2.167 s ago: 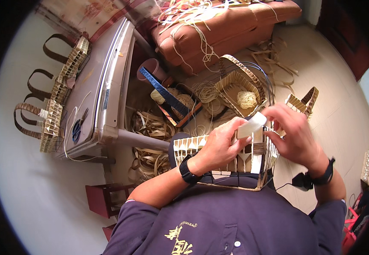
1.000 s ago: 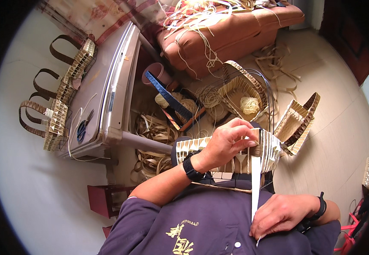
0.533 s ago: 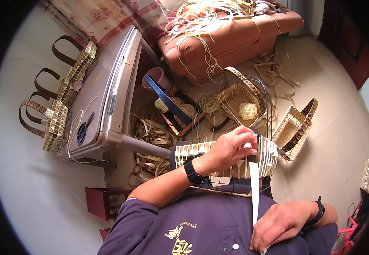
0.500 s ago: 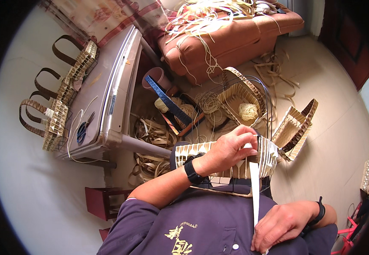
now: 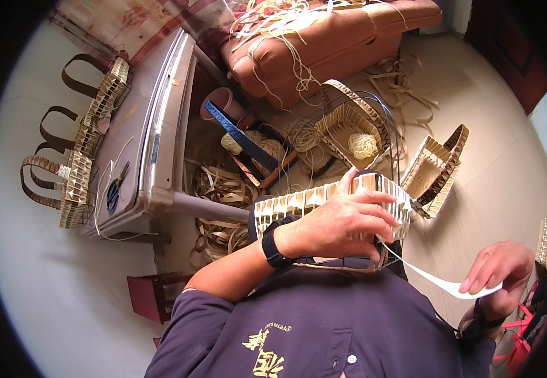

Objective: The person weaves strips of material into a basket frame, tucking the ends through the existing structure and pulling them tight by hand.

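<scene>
A rectangular basket (image 5: 298, 201), its dark wire frame partly woven with pale strips, sits across my lap. My left hand (image 5: 349, 220) lies over its near side with fingers spread, touching the weave. From under those fingers a white flat strip (image 5: 428, 274) runs out to the right. My right hand (image 5: 500, 277) pinches the strip near its free end, off to the right of my body. The spot where the strip meets the basket is partly hidden by my left fingers.
Several finished handled baskets stand left of the table (image 5: 138, 113), which bears blue-handled scissors (image 5: 114, 192). Ahead on the floor are a blue-handled basket (image 5: 248, 142), a basket holding a yarn ball (image 5: 363, 146), another brown-handled basket (image 5: 434, 170) and loose strips (image 5: 220, 189). Behind is a strip-covered brown sofa (image 5: 324, 50).
My right hand has swung up and outward to the right, drawing the strip sideways from its earlier downward line. My left hand's fingers have spread from a pinch on the strip.
</scene>
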`<state>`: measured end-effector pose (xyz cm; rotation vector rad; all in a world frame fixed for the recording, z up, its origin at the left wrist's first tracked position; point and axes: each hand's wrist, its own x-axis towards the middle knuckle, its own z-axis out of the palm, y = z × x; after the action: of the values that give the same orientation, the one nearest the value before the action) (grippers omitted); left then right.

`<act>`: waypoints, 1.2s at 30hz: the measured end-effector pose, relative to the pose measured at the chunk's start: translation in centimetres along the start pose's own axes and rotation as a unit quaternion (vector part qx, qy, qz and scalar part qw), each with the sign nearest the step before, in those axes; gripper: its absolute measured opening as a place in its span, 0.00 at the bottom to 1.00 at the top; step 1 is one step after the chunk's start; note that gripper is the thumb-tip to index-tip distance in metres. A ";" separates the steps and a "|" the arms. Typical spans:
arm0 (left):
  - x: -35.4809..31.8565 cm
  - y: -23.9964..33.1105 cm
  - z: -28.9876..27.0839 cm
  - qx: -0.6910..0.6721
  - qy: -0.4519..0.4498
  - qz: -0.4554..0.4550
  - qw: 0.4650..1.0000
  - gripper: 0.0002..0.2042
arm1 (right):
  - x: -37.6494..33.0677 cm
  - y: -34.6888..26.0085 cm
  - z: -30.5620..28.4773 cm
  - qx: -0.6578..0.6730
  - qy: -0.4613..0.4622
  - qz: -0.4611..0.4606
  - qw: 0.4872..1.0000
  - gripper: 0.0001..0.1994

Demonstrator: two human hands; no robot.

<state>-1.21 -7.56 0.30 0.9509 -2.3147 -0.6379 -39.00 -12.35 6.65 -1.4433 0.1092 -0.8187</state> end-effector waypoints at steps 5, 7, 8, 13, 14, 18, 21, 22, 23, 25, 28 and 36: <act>0.3 0.2 0.5 -0.003 0.045 0.004 0.999 0.06 | -0.4 0.4 0.6 -0.100 0.167 -0.040 0.980 0.07; 0.0 0.4 0.1 -0.015 0.022 -0.015 1.000 0.06 | 0.0 1.4 0.2 -0.210 0.273 -0.077 0.936 0.11; 0.0 0.3 0.0 -0.020 0.016 -0.017 1.000 0.06 | 0.4 1.8 0.1 -0.274 0.311 -0.098 0.905 0.13; 0.3 0.5 0.4 -0.043 0.049 -0.034 0.997 0.07 | 0.6 3.8 0.4 -0.686 0.267 -0.234 0.635 0.29; 0.1 0.7 0.3 -0.036 0.051 -0.040 0.997 0.07 | 1.8 3.7 1.2 -0.697 0.210 -0.226 0.647 0.29; 0.1 0.9 0.1 -0.008 0.037 -0.031 0.999 0.08 | 5.3 3.1 2.7 -0.646 0.037 -0.144 0.749 0.29; 0.2 0.9 -0.2 0.002 0.015 -0.014 1.000 0.08 | 6.5 3.2 2.4 -0.580 -0.026 -0.057 0.812 0.24; 0.1 0.9 -0.3 0.004 0.005 -0.005 1.000 0.08 | 6.3 3.7 1.8 -0.562 -0.073 -0.025 0.824 0.20; 0.1 0.8 -0.4 0.006 0.001 -0.004 1.000 0.08 | 6.2 4.0 1.5 -0.550 -0.099 -0.005 0.829 0.16; -0.1 0.4 -0.6 -0.016 -0.005 0.002 1.000 0.09 | 6.1 4.5 0.9 -0.529 -0.148 0.036 0.835 0.09; 0.0 0.4 -0.9 -0.076 0.069 -0.050 0.993 0.13 | 5.0 6.9 1.1 -0.558 -0.128 0.051 0.818 0.08; 0.8 -0.2 -1.2 -0.036 0.105 -0.169 0.979 0.15 | 1.8 13.4 3.4 -0.413 0.054 -0.114 0.902 0.13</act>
<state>-0.81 -8.58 1.35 1.3246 -1.9487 -0.7142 -30.14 -11.66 -4.11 -2.2394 0.4167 -1.1142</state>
